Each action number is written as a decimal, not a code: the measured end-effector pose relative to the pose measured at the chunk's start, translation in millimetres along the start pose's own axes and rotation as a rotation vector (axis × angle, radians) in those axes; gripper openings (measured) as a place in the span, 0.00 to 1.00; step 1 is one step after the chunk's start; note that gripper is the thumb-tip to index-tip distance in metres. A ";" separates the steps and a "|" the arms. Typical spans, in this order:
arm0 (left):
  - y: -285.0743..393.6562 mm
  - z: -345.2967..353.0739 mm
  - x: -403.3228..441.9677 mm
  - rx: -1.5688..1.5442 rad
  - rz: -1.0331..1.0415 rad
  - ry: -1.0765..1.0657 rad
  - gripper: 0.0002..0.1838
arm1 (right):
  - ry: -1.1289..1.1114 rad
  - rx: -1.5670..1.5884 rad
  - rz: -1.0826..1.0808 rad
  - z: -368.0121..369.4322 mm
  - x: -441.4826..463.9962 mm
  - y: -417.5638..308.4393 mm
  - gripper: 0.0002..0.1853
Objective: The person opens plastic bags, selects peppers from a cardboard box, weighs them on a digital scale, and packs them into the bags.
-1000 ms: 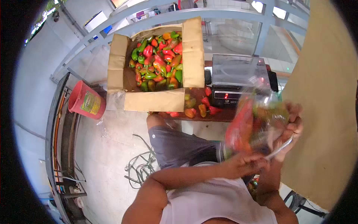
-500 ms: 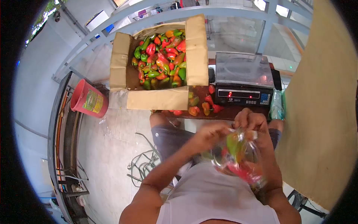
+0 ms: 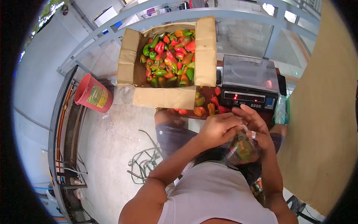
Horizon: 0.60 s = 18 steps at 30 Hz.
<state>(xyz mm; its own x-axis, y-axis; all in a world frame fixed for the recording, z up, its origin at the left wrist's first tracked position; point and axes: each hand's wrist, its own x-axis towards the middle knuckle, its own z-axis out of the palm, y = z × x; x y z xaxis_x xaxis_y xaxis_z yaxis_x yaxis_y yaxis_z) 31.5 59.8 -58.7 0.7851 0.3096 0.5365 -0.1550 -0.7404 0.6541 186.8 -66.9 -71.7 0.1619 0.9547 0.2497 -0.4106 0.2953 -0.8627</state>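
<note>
Tan board [image 3: 317,100] takes up the right side, upright. Blue-grey railing [image 3: 275,39] runs across the back. Pale tiled floor [image 3: 108,149] at left. Person seated, white sleeveless top [image 3: 209,194], dark shorts, knees apart at the bench [image 3: 207,92]. Bench is reddish brown, low, partly hidden under the things on it.

Cardboard box [image 3: 160,98], open, flaps folded out, front flap sticking out past bench edge; mixed red, green and orange peppers [image 3: 169,59] inside. Black digital scale [image 3: 244,101] just right of box, red digits lit, clear cover over its top. Red bucket [image 3: 93,95] on floor left of box, tilted in view, yellow-green label. Tangle of dark green straps [image 3: 143,160] on floor, near left knee.

Both hands meet over the lap. Left hand [image 3: 223,128]: fingers curled, pinching the gathered neck of a clear plastic bag [image 3: 242,149]. Right hand [image 3: 259,125]: thumb and fingers on same neck, gripping, index raised. Bag hangs below the hands, peppers inside, red and green showing, exact count unclear. Green-and-clear plastic bundle [image 3: 281,108] beside scale, right. Loose peppers [image 3: 199,111] on bench between box and scale. Silver ring [image 3: 254,135] on right hand.
</note>
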 end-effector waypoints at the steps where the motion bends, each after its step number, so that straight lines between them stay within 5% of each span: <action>1: 8.6 -5.4 1.2 0.102 0.010 -0.033 0.08 | 0.024 -0.087 -0.005 -8.8 -5.6 5.0 0.44; 3: 24.5 -11.6 0.2 0.305 0.019 -0.095 0.06 | 0.068 -0.262 -0.007 -16.4 -14.4 11.9 0.44; 4: 15.8 -1.8 -3.7 0.254 -0.014 -0.053 0.07 | 0.196 -0.305 -0.087 -4.8 -15.9 12.6 0.34; 7: 2.8 11.1 -5.8 -0.427 -0.477 -0.114 0.14 | 0.184 -0.816 -0.398 -18.5 -12.3 28.8 0.19; 8: 0.2 9.7 -3.1 -0.684 -0.640 -0.136 0.14 | 0.362 -0.842 -0.366 -12.9 -15.7 35.3 0.11; 10: -4.1 6.1 1.5 -1.203 -0.966 -0.182 0.15 | 0.422 -0.951 -0.398 -4.0 -11.7 33.8 0.11; 13: -16.1 17.4 -2.1 -1.245 -0.897 -0.202 0.12 | 0.553 -0.981 -0.418 -7.2 -13.8 43.6 0.09; 16: -1.2 52.5 -7.2 -0.566 -0.437 0.111 0.11 | 0.731 -0.772 -0.355 -16.9 -15.4 73.5 0.06; 18: 1.7 56.2 -8.6 -0.212 -0.240 0.113 0.14 | 0.803 -0.461 -0.241 -19.5 -19.1 84.6 0.05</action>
<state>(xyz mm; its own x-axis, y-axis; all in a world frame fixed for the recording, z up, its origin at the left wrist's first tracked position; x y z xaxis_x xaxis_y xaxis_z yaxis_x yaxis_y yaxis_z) 58.1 22.3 -92.1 0.7447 0.5328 0.4019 -0.1048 -0.5014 0.8589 166.5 -60.9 -158.1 0.8338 0.5088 0.2143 0.0799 0.2729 -0.9587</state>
